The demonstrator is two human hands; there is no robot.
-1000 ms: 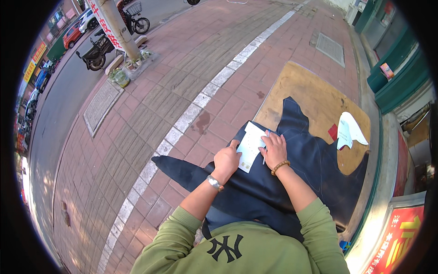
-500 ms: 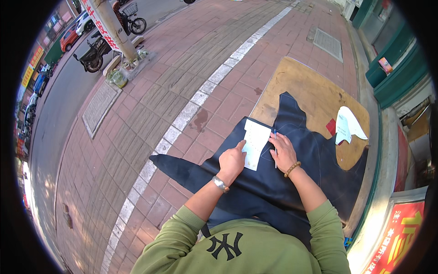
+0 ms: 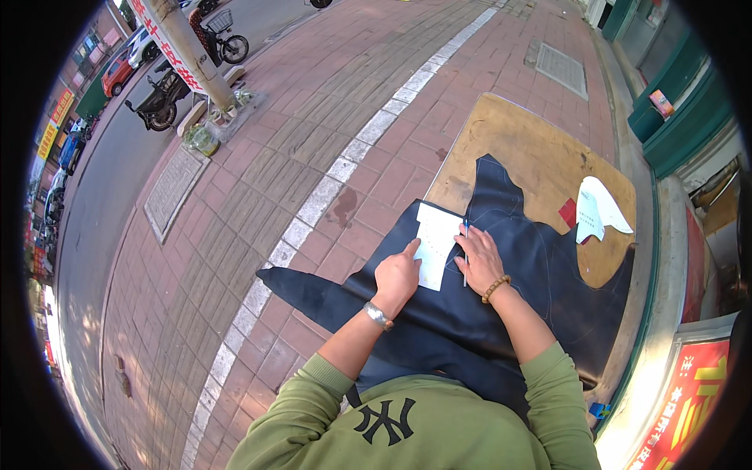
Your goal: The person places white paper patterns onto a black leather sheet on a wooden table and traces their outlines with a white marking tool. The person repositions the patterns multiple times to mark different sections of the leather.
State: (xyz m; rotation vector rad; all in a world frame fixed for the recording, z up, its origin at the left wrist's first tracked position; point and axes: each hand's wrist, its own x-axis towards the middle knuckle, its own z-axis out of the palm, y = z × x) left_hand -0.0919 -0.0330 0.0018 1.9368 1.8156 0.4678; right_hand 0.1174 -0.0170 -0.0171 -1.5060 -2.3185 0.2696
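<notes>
A white paper pattern piece [image 3: 432, 262] with notched edges lies flat on a large sheet of dark leather [image 3: 509, 258]. My left hand [image 3: 398, 278] is curled, its index finger pressing the left edge of the paper. At the right edge of the paper is my right hand [image 3: 482, 262], fingers extended over the leather. A slim pale pen [image 3: 464, 274] with a blue end rests between its thumb and fingers, roughly along the paper's edge. Thin light outlines curve over the leather to the right of this hand.
The leather covers much of a worn wooden table [image 3: 540, 141] and hangs over its left side. Another white paper piece [image 3: 599, 207] and a small red piece [image 3: 568, 212] lie at the right. Beyond are brick paving, a pole [image 3: 192, 55] and a green doorway [image 3: 689, 125].
My right hand and the pen have shifted slightly left, closer to the paper's right edge. My left hand keeps its place on the paper. The whole view has moved a little.
</notes>
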